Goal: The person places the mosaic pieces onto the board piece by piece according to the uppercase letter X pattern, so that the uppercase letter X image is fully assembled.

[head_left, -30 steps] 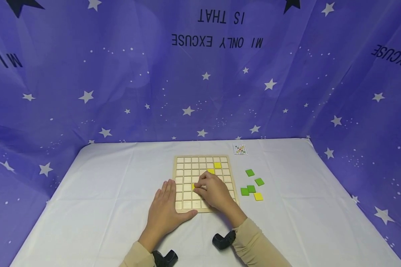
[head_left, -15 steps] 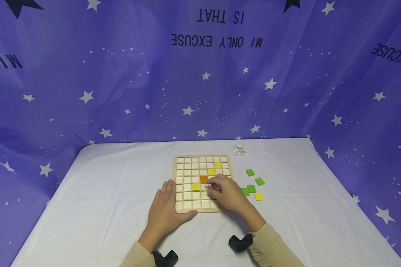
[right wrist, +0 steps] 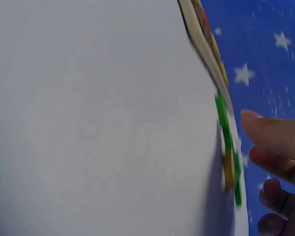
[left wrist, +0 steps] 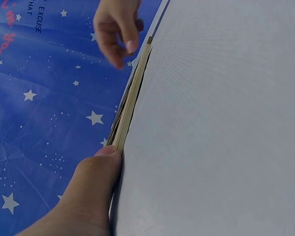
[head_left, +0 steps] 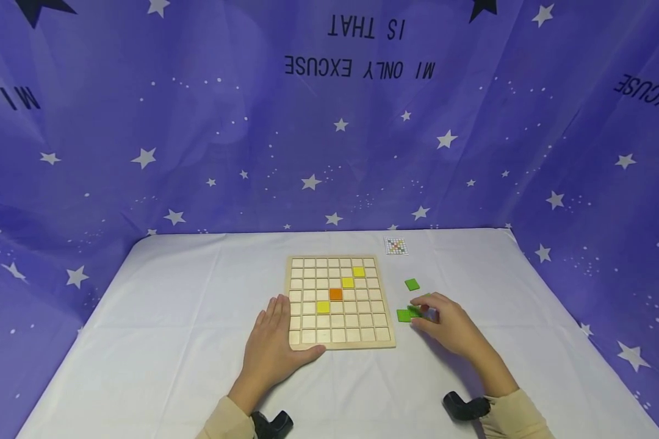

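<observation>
A square wooden grid board (head_left: pixel 337 346) lies on the white table. Three yellow tiles, one being the near yellow tile (head_left: pixel 323 307), and an orange tile (head_left: pixel 336 294) form a slanting line in its cells. My left hand (head_left: pixel 269 344) steadies the near left corner, fingers along the left side and thumb at the front edge. Over the loose tiles right of the board hovers my right hand (head_left: pixel 453 326), thumb and fingers apart with nothing between them. Beneath it are green tiles, among them a green tile (head_left: pixel 403 316); a loose yellow tile (right wrist: pixel 229 169) shows in the right wrist view.
A small card (head_left: pixel 396 246) with a coloured grid pattern lies beyond the board's far right corner. One green tile (head_left: pixel 412 285) sits apart behind the others. A purple star-printed curtain (head_left: pixel 307 152) hangs around the back and sides of the table.
My right hand has let go of the orange tile in the board and moved right, over the loose tiles. My left hand has stayed at the board's corner.
</observation>
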A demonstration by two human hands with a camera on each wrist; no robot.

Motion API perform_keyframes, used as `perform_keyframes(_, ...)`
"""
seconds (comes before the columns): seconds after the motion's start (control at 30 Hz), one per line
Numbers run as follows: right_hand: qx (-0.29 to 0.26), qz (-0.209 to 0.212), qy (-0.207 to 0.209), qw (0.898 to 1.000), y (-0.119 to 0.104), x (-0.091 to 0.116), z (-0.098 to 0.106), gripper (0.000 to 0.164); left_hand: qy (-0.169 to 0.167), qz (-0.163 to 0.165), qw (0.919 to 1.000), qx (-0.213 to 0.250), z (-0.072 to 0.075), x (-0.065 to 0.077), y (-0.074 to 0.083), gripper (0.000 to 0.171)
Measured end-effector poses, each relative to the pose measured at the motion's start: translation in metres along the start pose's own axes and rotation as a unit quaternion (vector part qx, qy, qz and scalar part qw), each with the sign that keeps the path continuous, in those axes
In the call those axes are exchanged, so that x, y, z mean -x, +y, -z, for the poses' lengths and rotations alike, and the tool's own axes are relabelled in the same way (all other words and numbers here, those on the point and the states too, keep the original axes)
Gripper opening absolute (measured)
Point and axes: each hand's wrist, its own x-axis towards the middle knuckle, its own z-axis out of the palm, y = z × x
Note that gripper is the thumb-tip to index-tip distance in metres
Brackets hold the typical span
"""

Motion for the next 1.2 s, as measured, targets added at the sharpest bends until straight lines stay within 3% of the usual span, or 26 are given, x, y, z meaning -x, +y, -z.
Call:
perform_keyframes(0.23, 0.017, -0.027, 0.004, 0.999, 0.022, 0.012, 0.01, 0.038, 0.007, -0.002, 1.0, 0.0, 0.0, 0.0, 0.001, 0.129)
perform_keyframes(0.63, 0.004, -0.046, -0.005, 0.999, 0.02, 0.014, 0.007, 0.017, 0.008, -0.002, 1.0, -0.001, 0.001, 0.001, 0.002, 0.128)
perform_keyframes(0.9, -0.068, -0.037, -0.01, 0.997, 0.005, 0.009, -0.004, 0.015, 0.011, -0.001, 0.9999, 0.0, 0.0, 0.001, 0.001, 0.128)
perform_keyframes(1.2, -0.128, -0.002, -0.036, 0.991, -0.036, -0.01, -0.031, 0.016, -0.005, 0.006, 1.0, -0.004, -0.001, 0.0, -0.001, 0.132)
